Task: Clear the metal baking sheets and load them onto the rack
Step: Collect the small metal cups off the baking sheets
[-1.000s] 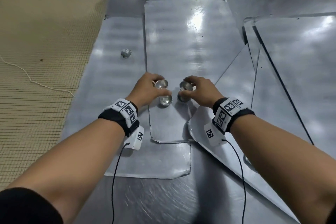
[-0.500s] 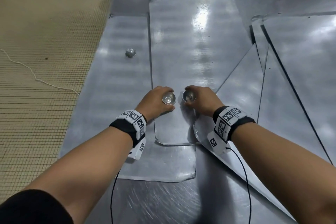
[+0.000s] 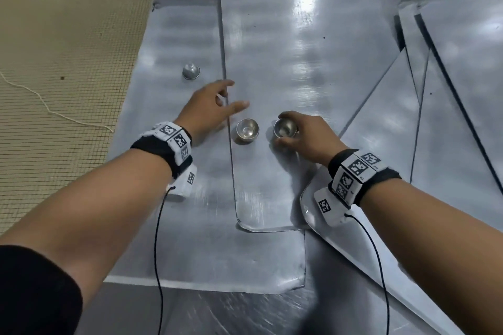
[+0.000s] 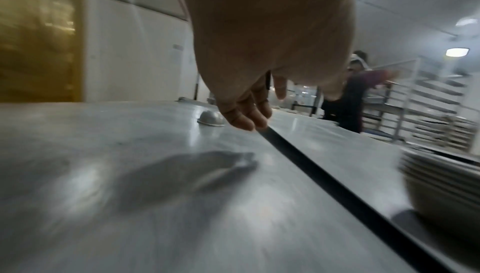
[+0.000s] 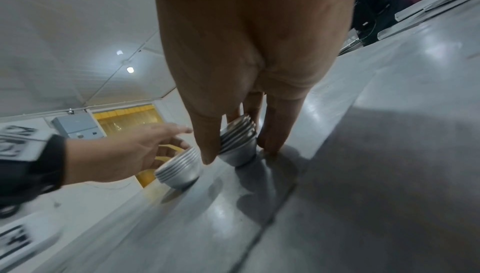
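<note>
Flat metal baking sheets overlap across the table; a long one (image 3: 299, 62) lies in the middle, over a wider one (image 3: 185, 35) on the left. Two stacks of small metal cups stand on the middle sheet. My right hand (image 3: 302, 133) grips the right stack (image 3: 285, 128) (image 5: 237, 144) with thumb and fingers around it. The left stack (image 3: 247, 130) (image 5: 179, 172) stands free. My left hand (image 3: 215, 106) (image 4: 249, 113) hovers open, fingers spread, beyond that stack, between it and a single upturned cup (image 3: 191, 71) (image 4: 210, 119) on the left sheet.
More sheets (image 3: 462, 76) fan out at the right. Yellow mesh flooring (image 3: 68, 49) with a white cord borders the table's left edge. In the left wrist view a person (image 4: 350, 101) stands by a tray rack (image 4: 428, 109) beyond the table.
My left hand has let go of the left cup stack and moved up and left towards the single cup. The right hand still holds its stack in place.
</note>
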A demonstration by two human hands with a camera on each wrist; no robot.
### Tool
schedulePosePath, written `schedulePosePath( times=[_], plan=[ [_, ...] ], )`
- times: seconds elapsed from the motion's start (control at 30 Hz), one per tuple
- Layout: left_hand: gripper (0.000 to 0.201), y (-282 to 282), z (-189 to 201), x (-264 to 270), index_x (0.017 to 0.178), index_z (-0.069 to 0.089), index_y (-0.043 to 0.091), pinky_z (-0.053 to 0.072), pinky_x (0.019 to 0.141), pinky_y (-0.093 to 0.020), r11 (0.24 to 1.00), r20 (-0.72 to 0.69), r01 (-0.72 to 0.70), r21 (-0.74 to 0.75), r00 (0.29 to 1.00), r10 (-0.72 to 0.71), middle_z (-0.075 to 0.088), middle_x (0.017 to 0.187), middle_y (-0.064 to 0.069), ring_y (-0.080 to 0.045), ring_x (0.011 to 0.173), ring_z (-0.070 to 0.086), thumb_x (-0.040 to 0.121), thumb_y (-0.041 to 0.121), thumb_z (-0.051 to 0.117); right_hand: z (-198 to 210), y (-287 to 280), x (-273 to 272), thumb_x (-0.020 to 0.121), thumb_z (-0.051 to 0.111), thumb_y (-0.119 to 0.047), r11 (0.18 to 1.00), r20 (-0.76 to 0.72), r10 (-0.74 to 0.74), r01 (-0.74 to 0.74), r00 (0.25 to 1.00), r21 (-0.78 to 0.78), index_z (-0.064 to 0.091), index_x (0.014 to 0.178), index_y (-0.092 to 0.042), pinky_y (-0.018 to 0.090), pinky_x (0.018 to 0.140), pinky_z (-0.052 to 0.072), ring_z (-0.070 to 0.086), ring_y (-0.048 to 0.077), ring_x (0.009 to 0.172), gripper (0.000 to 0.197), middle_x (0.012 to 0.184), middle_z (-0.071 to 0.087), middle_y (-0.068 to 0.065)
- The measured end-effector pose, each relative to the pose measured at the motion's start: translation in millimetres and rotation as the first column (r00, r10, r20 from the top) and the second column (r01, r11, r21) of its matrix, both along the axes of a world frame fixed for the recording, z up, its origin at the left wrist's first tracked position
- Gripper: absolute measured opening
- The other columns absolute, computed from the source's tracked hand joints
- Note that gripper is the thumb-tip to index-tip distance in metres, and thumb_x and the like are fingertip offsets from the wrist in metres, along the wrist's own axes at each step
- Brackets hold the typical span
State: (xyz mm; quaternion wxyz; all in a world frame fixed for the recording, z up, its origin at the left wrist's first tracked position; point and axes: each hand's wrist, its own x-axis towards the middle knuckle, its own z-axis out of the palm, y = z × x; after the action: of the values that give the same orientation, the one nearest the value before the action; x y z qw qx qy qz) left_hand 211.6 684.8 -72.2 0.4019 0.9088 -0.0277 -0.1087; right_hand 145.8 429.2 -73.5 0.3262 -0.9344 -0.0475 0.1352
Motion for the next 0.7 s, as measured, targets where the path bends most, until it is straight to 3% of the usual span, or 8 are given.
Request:
schedulePosePath(
  times=[0.07,0.13,0.2,0.27,0.43,0.5,0.6,0.7],
  plan=[
    [0.066,17,-1,31,0.145,0.05,0.028,0.047,0.084,-0.022,0.988,0.092,-0.13,0.087,0.988,0.122,0.058,0.126,-0.001,-0.017,0.107,0.06,0.087,0.055,0.069,-2,-1,0,0.079,0.077,-0.04,1.0,-0.004,0.007,-0.007,1.0,0.022,0.061,0.127,-0.027,0.026,0.083,0.044,0.063,0.013,0.101,0.052,0.112,0.071,-0.007],
    [0.067,30,-4,59,0.152,0.04,0.021,0.044,0.1,-0.029,0.958,0.126,-0.195,0.209,0.977,0.171,0.049,0.142,-0.011,-0.028,0.122,0.056,0.093,0.043,0.065,-4,-2,0,0.079,0.077,-0.042,0.999,-0.008,0.01,-0.01,1.0,0.033,0.061,0.127,-0.027,0.025,0.082,0.043,0.063,0.012,0.1,0.052,0.111,0.07,-0.008],
    [0.071,40,-11,79,0.156,0.03,0.019,0.038,0.111,-0.036,0.922,0.064,-0.216,0.32,0.976,0.207,0.032,0.154,-0.014,-0.036,0.13,0.05,0.095,0.037,0.061,-5,-3,-1,0.076,0.075,-0.046,0.999,-0.007,0.001,-0.001,1.0,0.046,0.062,0.123,-0.031,0.025,0.081,0.045,0.063,0.01,0.097,0.051,0.107,0.07,-0.012],
    [0.066,44,-20,93,0.153,0.035,0.017,0.037,0.114,-0.04,0.892,-0.004,-0.169,0.419,0.982,0.188,0.026,0.154,-0.016,-0.043,0.13,0.048,0.094,0.03,0.059,-5,-4,-2,0.072,0.072,-0.048,0.998,0.002,-0.017,0.017,1.0,0.054,0.063,0.116,-0.034,0.026,0.079,0.047,0.063,0.008,0.092,0.047,0.099,0.069,-0.016],
    [0.045,36,-30,94,0.139,0.053,0.008,0.042,0.109,-0.045,0.88,0.09,-0.13,0.457,0.991,0.1,0.046,0.139,-0.028,-0.046,0.123,0.051,0.096,0.021,0.056,-8,-7,-2,0.068,0.071,-0.05,0.998,-0.006,-0.044,0.045,0.999,0.05,0.063,0.111,-0.036,0.026,0.077,0.048,0.063,0.006,0.088,0.045,0.094,0.068,-0.018],
    [0.042,30,-31,79,0.137,0.054,0.007,0.043,0.104,-0.045,0.884,0.099,-0.103,0.456,0.993,0.065,0.047,0.138,-0.027,-0.045,0.12,0.053,0.098,0.025,0.055,-8,-8,-3,0.068,0.072,-0.05,0.998,-0.008,-0.043,0.043,0.999,0.043,0.063,0.105,-0.035,0.029,0.076,0.05,0.064,0.007,0.087,0.041,0.091,0.068,-0.017],
    [0.035,24,-35,51,0.117,0.063,0.002,0.045,0.093,-0.041,0.902,0.103,-0.057,0.429,0.995,0.014,0.05,0.126,-0.023,-0.042,0.106,0.057,0.098,0.031,0.058,-5,-8,-4,0.072,0.075,-0.047,0.999,-0.017,-0.023,0.023,1.0,0.032,0.064,0.104,-0.033,0.031,0.077,0.051,0.064,0.009,0.087,0.037,0.092,0.069,-0.015],
    [0.033,19,-32,23,0.114,0.06,0.006,0.042,0.081,-0.036,0.931,0.152,-0.08,0.356,0.988,0.026,0.06,0.115,-0.017,-0.036,0.099,0.058,0.096,0.034,0.061,-1,-6,-5,0.073,0.077,-0.046,0.999,-0.037,-0.025,0.026,0.999,0.027,0.064,0.107,-0.033,0.029,0.078,0.05,0.063,0.009,0.089,0.039,0.093,0.069,-0.016]
  ],
)
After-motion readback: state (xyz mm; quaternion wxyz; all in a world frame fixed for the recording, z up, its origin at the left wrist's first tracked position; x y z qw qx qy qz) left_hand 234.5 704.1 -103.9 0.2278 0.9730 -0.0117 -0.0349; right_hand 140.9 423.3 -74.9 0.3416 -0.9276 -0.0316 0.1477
